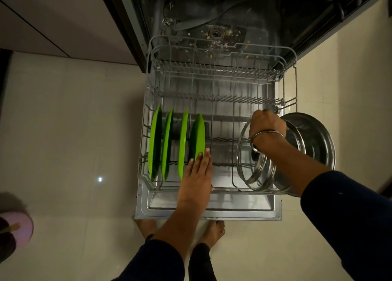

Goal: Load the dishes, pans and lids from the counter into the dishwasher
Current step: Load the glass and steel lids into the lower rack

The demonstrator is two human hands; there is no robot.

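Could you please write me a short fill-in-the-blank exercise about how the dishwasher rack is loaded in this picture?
1. The number of green plates standing on edge in the lower rack is ____.
2. The left hand lies flat with its fingers touching the ____ of these plates.
3. The right hand holds glass lids with ____ rims at the rack's right side.

Missing words: four; rightmost; metal

Two bare forearms with dark navy sleeves [347, 217] pushed up. A thin silver bangle [266, 135] circles the right wrist. Dark trousers [199, 263], bare feet [214, 231] below.
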